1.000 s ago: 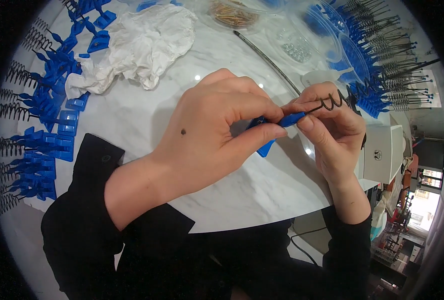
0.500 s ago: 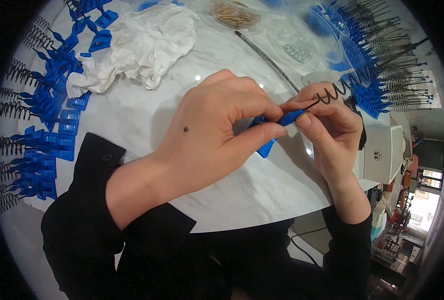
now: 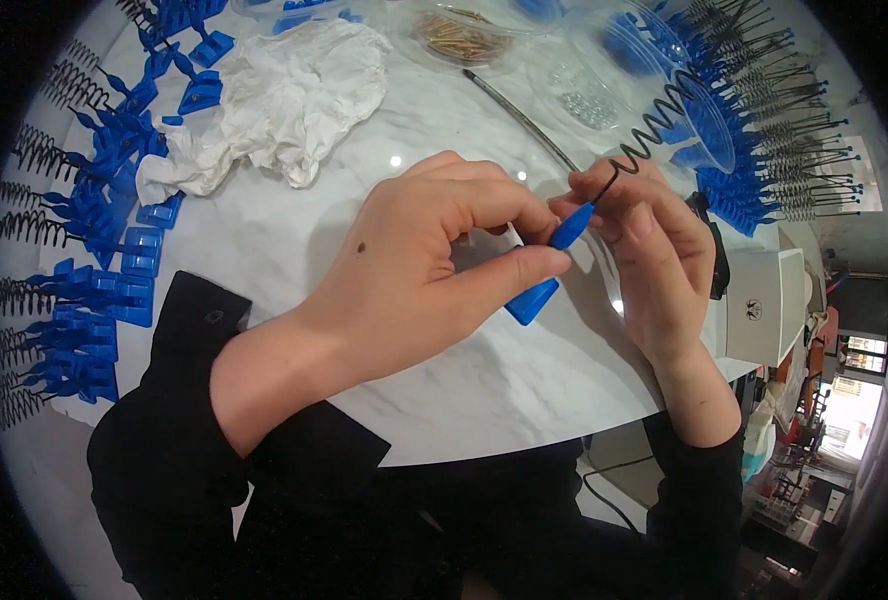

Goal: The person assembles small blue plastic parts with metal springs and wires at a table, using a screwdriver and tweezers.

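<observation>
The left hand [image 3: 434,265] was closed in a pinch on a small blue plastic piece [image 3: 549,270], thumb below and forefinger curled over the top, so that its wedge-shaped lower end showed beneath the thumb. The right hand [image 3: 654,250] was closed as well, its fingertips gripped on the piece's narrow upper end, where a black coil spring [image 3: 654,130] was joined and rose slanting toward the far right corner of the surface. Both were held just above the white marbled surface [image 3: 464,400], close to its near edge. The plastic piece was judged light and stiff, with smooth faces that could slip, and best gripped on its broad wedge end; the spring was judged thin and whippy, easily bent out of shape, and best taken near its root rather than along the coils. Beyond the hands, a crumpled white cloth [image 3: 284,100] lay toward the far left of the surface. Finished blue pieces with springs [image 3: 74,290] were laid in rows along the left edge, and more of them [image 3: 764,170] were fanned out at the far right edge. Clear shallow dishes were set at the far edge, one with brass-coloured parts [image 3: 461,38] and one with small clear beads [image 3: 586,100], and a thin dark rod [image 3: 519,115] lay between them. A white box [image 3: 764,305] stood just off the right edge.
</observation>
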Available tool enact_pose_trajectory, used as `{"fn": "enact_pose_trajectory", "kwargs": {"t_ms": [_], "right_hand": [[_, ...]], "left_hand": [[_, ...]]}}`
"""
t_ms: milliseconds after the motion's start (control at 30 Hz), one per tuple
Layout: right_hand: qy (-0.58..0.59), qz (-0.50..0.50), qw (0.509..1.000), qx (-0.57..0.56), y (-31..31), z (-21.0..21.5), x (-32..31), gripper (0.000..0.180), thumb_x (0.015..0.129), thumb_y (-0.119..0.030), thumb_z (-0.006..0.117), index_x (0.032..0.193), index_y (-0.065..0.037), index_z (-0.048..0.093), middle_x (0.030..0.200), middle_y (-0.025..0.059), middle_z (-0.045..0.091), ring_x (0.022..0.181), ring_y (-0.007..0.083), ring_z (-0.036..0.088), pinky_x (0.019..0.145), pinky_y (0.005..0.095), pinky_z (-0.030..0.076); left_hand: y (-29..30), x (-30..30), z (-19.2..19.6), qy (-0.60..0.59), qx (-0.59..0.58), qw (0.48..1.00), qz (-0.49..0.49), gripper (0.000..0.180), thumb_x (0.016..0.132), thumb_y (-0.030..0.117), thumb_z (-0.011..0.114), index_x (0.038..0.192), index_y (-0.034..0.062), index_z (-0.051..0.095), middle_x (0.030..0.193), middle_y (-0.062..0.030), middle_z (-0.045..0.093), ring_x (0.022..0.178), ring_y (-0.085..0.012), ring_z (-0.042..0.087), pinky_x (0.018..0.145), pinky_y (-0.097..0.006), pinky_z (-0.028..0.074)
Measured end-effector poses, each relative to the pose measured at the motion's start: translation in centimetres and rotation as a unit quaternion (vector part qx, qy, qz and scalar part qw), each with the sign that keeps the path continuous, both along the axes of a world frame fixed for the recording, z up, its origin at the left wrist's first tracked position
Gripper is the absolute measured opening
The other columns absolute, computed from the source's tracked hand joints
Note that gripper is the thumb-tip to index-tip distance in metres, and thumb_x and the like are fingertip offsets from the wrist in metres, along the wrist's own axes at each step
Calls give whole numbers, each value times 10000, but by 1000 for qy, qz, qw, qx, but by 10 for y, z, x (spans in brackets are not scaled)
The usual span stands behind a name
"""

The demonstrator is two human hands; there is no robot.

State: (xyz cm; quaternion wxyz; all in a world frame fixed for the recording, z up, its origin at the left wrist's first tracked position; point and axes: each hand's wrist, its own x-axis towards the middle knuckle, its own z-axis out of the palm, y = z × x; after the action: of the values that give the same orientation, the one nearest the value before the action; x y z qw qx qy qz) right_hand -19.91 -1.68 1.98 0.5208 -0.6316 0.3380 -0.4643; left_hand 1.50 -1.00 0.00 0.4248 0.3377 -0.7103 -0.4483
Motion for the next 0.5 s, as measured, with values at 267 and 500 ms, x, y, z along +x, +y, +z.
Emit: {"fn": "enact_pose_trajectory", "kwargs": {"t_ms": [267, 500], "right_hand": [[-25, 26, 998, 43, -3, -3, -3, 228, 967, -134, 545, 1086, 39, 635, 1081, 124, 619, 957, 156, 602, 880, 292, 480], [-44, 60, 997, 36, -2, -1, -2, 198, 950, -123, 569, 1057, 25, 645, 1063, 116, 615, 988, 172, 600, 883, 308, 477]], "left_hand": [[1, 3, 5, 69, 129, 986, -79, 139, 859, 143, 702, 923, 21, 682, 897, -20, 589, 787, -69, 543, 697, -202, 422], [-2, 6, 5, 65, 165, 977, -116, 158, 896, 167, 649, 931, 14, 666, 903, -25, 592, 795, -77, 559, 711, -207, 424]]}}
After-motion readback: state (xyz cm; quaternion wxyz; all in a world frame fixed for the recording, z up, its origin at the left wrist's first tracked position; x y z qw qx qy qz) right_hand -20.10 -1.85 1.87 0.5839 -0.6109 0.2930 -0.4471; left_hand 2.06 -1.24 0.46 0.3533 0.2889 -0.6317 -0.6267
